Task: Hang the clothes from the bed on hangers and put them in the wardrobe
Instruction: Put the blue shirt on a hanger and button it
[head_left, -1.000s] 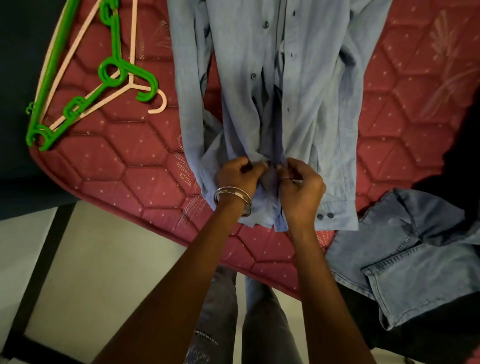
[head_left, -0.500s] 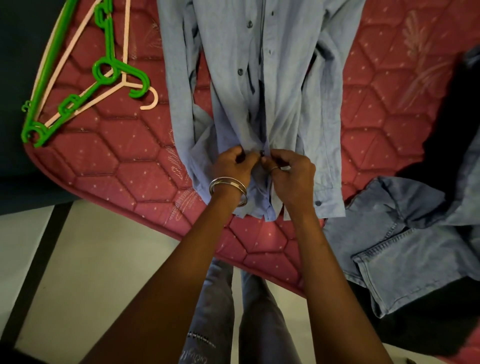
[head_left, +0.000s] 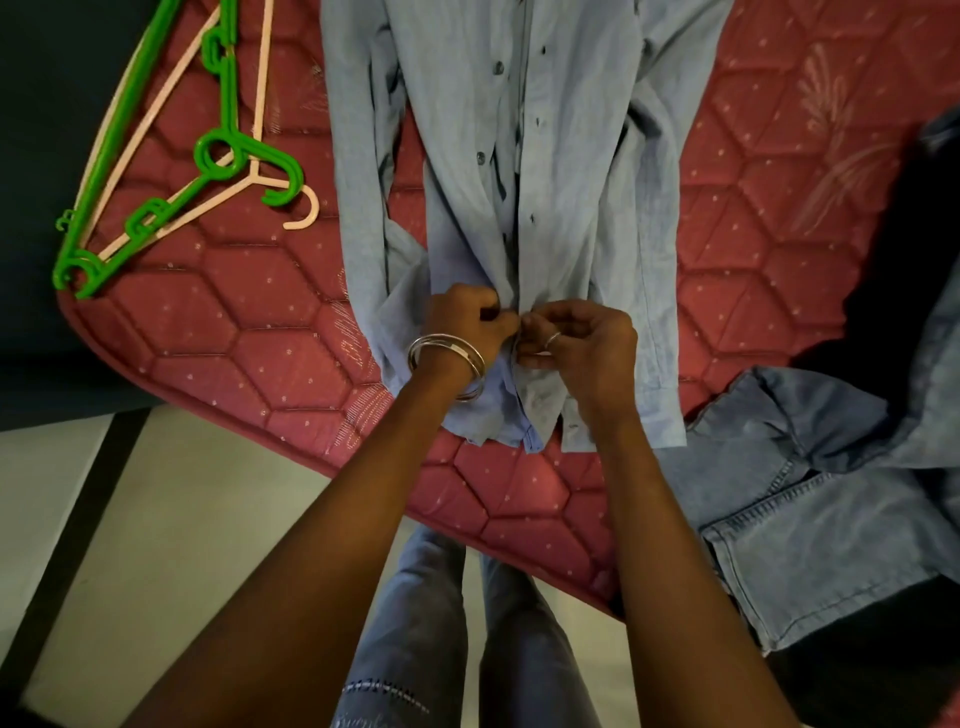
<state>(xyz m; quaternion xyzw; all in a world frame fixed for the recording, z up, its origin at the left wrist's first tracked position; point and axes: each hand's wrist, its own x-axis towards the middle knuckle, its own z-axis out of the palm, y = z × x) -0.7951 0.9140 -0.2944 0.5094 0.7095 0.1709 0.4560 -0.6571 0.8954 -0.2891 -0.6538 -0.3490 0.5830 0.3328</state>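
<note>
— Blue cotton is between both sets of fingers, yes? What do the hands do with it?

— The left hand (head_left: 465, 325) is curled and pinches one front edge of the light blue shirt (head_left: 524, 208). The right hand (head_left: 582, 345) is also curled and pinches the other edge. Their fingertips almost meet at the line of buttons, low on the shirt. I judge they work on a button there, but the button itself is hidden by the fingers, so I cannot tell if it goes in or comes out.

— Why does the shirt lie flat like this?

— It is spread on the red quilted mattress (head_left: 249, 332), front side up, with the hem toward the person. I think this keeps the two edges aligned, so both hands are free for the small work.

— And the hangers?

— A green hanger (head_left: 218, 156) lies on top of a pale pink hanger (head_left: 260, 104), on the mattress to the left of the shirt, apart from it. Nothing hangs on them yet. Probably they wait there within reach for the next step.

— Other clothes?

— Denim jeans (head_left: 810, 530) lie crumpled at the right, just beside the shirt's lower corner, partly over the mattress edge. The wardrobe is not in view.
</note>
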